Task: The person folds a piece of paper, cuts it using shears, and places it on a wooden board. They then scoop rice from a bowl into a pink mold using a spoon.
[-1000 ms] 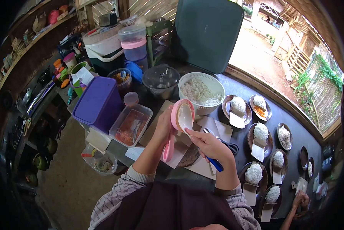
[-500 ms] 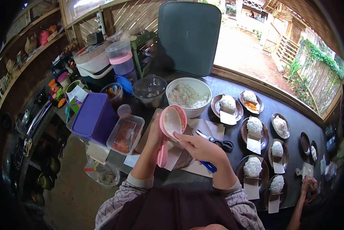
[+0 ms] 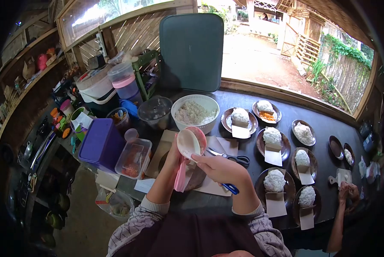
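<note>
Above the table, my left hand (image 3: 174, 155) is closed around a pink plastic scoop (image 3: 180, 177), its round bowl facing up and its handle pointing down. My right hand (image 3: 215, 167) pinches a white spoon (image 3: 187, 143), whose bowl lies against the inside of the pink scoop. Traces of rice seem to cling to the pink bowl. Just beyond the hands stands a white basin of cooked rice (image 3: 196, 112). Scissors (image 3: 234, 157) lie right of my right hand, and a blue handle (image 3: 231, 188) shows beneath its wrist.
Several brown plates (image 3: 260, 186) to the right carry rice mounds and folded cardboard pieces. A purple container (image 3: 96, 143) and a clear tub of reddish food (image 3: 134, 160) stand left. At far right, another person's hands (image 3: 348, 192) are at a small board (image 3: 341, 176).
The white spoon has turned within the pink scoop, its bowl now further left. My camera view has shifted, so the table's contents appear slightly further left.
</note>
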Motion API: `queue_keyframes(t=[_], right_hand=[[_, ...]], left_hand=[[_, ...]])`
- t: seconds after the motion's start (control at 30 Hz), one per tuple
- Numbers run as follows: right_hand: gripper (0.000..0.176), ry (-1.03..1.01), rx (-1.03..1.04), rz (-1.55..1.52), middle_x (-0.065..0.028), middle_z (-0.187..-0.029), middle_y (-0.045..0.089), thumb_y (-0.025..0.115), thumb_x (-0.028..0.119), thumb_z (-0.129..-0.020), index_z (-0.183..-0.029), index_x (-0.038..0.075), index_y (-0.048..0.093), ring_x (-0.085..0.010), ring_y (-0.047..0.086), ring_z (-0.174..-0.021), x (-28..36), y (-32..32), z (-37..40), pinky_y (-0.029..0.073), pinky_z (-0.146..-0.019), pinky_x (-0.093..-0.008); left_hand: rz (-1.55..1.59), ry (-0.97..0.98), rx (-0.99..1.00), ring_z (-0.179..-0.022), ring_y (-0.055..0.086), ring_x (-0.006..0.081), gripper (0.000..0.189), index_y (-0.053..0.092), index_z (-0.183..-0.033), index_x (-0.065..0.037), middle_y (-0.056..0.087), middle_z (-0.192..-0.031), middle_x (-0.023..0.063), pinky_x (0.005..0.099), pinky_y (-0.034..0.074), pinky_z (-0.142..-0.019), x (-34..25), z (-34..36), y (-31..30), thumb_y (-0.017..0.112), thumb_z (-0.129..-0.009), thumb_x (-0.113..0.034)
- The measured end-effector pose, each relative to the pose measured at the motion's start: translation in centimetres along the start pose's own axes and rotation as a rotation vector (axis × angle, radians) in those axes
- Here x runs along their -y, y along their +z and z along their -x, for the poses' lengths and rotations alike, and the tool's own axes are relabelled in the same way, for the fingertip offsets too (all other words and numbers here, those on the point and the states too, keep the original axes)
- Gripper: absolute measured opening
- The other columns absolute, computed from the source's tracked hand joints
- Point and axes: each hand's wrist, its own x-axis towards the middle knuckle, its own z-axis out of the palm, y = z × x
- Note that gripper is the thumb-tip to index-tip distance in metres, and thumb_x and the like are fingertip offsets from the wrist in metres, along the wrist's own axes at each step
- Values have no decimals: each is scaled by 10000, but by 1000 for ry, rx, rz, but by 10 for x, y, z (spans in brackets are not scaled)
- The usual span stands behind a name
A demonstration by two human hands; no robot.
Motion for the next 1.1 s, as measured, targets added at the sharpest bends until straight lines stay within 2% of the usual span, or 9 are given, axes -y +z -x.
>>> queue_keyframes(t=[0.27,0.53,0.6,0.67,0.77,0.93,1.0,1.03,1.1], right_hand=[[370,-197,-139,86,-166,-598,558,365,191,-923,-1284,147,431,-260,553,-460,-8,27,1,449,-492,-369],[393,-58,165,-11,-104,-495,486,372,230,-940,-1326,160,385,-200,511,-382,18,9,34,436,-438,-323],[386,-43,176,12,-111,-496,508,390,224,-933,-1315,170,404,-210,507,-378,24,18,32,435,-432,-328],[371,-57,137,57,-131,-488,518,417,207,-921,-1289,168,439,-221,507,-376,26,29,28,430,-439,-337],[348,-161,107,5,-172,-498,524,454,185,-903,-1249,155,483,-275,508,-388,26,45,22,426,-460,-359],[334,-256,175,74,-215,-550,524,488,159,-885,-1217,138,511,-360,505,-452,35,62,16,421,-504,-395],[343,-386,198,59,-208,-567,532,487,157,-884,-1227,139,504,-351,518,-470,39,66,12,418,-513,-402],[354,-359,219,78,-199,-569,532,486,156,-884,-1237,144,496,-352,521,-480,47,66,12,415,-515,-404],[358,-384,252,105,-198,-554,522,487,166,-881,-1239,152,495,-355,517,-473,58,74,5,415,-509,-406]], left_hand=[[-35,-29,51,-461,511,71,606,517,-1021,-105,574,-709,30,174,332,-304,-7,15,-21,258,-871,-631],[173,17,49,-428,482,73,648,522,-1046,-95,561,-670,29,165,287,-304,-18,66,-22,254,-859,-655],[68,99,-149,-633,564,100,620,510,-1097,-71,591,-855,45,210,414,-420,-11,72,-19,316,-870,-614],[145,187,-121,-774,583,117,569,503,-1118,-60,585,-962,53,235,472,-532,-17,87,-18,373,-881,-561],[117,278,-149,-831,595,141,553,494,-1138,-54,582,-999,65,238,493,-609,-20,102,-30,403,-883,-535],[98,273,-210,-820,601,140,634,465,-1197,-75,589,-997,63,232,496,-586,-22,130,-53,378,-858,-605],[175,220,-120,-793,604,136,689,454,-1214,-85,592,-995,63,238,494,-555,-20,140,-68,333,-844,-653],[270,223,126,-800,614,153,720,454,-1216,-87,590,-1011,74,258,509,-567,-22,145,-88,304,-833,-678],[229,251,-26,-828,613,163,713,451,-1220,-89,586,-1024,81,271,517,-599,-24,157,-93,312,-835,-673]])
